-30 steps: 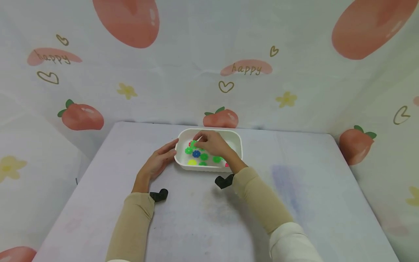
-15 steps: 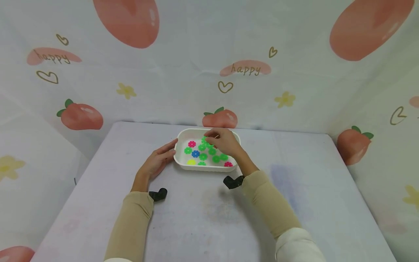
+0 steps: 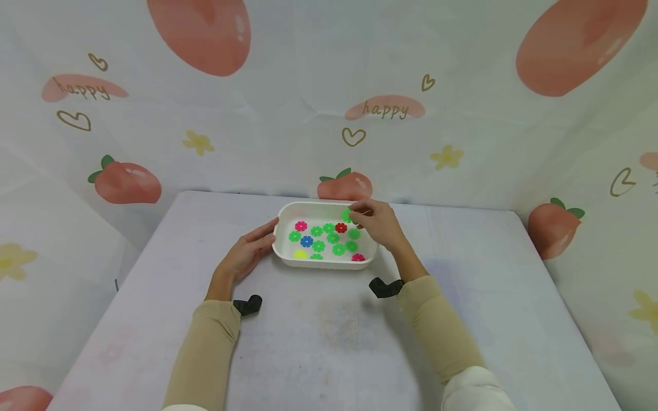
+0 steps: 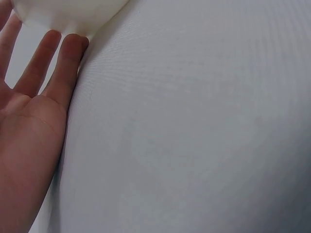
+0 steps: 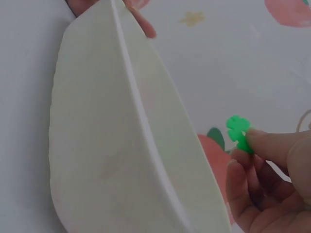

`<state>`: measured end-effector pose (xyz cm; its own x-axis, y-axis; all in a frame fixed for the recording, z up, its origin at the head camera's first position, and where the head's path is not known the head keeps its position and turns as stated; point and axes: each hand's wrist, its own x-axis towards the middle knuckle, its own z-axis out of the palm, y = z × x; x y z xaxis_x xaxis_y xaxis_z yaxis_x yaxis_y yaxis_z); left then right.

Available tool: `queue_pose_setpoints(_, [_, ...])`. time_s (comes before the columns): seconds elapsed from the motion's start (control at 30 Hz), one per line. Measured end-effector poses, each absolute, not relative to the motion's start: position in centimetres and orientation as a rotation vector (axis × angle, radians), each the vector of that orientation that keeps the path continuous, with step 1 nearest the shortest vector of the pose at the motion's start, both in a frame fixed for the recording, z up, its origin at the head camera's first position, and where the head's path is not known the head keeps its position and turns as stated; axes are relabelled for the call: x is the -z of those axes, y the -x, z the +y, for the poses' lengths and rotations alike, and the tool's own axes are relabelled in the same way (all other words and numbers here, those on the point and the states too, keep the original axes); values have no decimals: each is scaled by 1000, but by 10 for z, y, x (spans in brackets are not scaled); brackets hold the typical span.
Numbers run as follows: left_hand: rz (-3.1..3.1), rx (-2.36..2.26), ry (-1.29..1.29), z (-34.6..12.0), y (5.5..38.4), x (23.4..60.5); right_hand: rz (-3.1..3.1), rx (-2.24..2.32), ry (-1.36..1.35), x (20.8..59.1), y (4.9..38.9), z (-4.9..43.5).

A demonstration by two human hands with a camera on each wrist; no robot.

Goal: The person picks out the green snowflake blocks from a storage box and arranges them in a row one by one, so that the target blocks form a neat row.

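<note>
A white tray (image 3: 325,264) stands near the back of the table, with small notched plastic discs lying in it. Most are green, such as the green disc (image 3: 319,246); others are a blue disc (image 3: 307,241), a yellow disc (image 3: 300,254), a red disc (image 3: 341,228) and pink ones. With fingers fairly straight, my left hand (image 3: 248,255) rests its fingertips against the tray's left end. Over the tray's right end, my right hand (image 3: 381,225) pinches a green disc (image 5: 237,128) between thumb and fingers, raised above the rim in the right wrist view.
The white-covered table (image 3: 308,354) reaches back to a hanging cloth (image 3: 277,114) printed with fruit, hearts and flowers. Black wrist mounts (image 3: 248,305) sit at both cuffs. The tray's right wall stands just left of my right hand.
My right hand has moved right across the tray from its left part, holding a green disc, uncovering the other discs. The left hand has stayed at the tray's left end.
</note>
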<state>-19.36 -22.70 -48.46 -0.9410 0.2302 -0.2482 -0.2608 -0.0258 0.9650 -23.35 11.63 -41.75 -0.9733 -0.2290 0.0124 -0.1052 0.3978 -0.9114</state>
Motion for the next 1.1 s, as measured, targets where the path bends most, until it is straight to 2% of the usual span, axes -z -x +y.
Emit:
queue_pose_setpoints(0.7, [1928,-2024,30,-226,193,482,2575,1706,60,432,227,172])
queue_pose_setpoints(1.1, [1914,-2040,28,-225,193,483,2673,1550,-8,456,224,195])
